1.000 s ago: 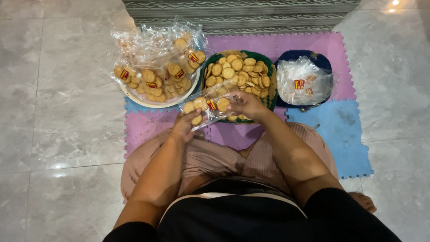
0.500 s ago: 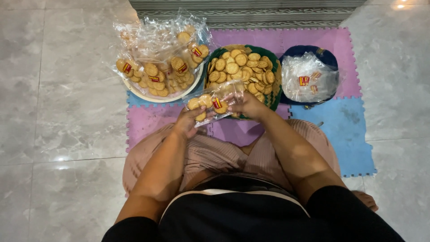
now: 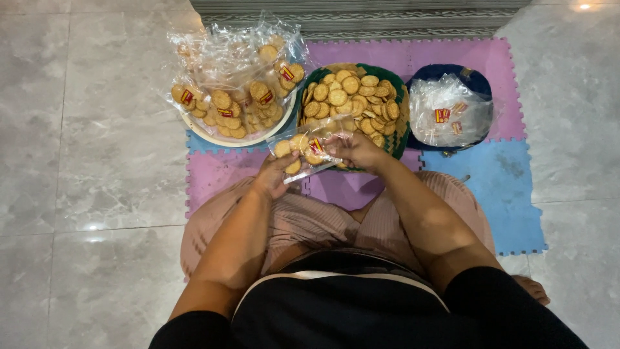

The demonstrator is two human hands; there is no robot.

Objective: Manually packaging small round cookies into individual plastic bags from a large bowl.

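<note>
You hold a small clear bag of biscuits (image 3: pixel 302 152) between both hands, just above the near rim of the green basket (image 3: pixel 399 123). Compared with a second ago the bag sits a little lower and closer to your lap, and your left hand (image 3: pixel 274 176) has slid under its lower end while your right hand (image 3: pixel 358 150) pinches the upper end; both hands are closed on the bag, close together but not touching. Judging by that shift, the filling looks done and the bag is being handled at its mouth, though the opening itself is hidden by your fingers.

The bag is thin, glossy, crinkled plastic with a small red and yellow label. The biscuits inside are round, flat and golden brown, like the loose ones heaped in the green basket. To the left, a pale round tray (image 3: pixel 223 137) carries a pile of filled bags (image 3: pixel 236 97), shiny and rumpled. To the right, a dark blue bowl (image 3: pixel 478 81) holds a stack of empty bags (image 3: pixel 449 116), limp and translucent. Everything rests on a soft foam mat (image 3: pixel 504 187) of purple and blue interlocking tiles, laid over polished grey marble floor (image 3: pixel 90 161).
</note>
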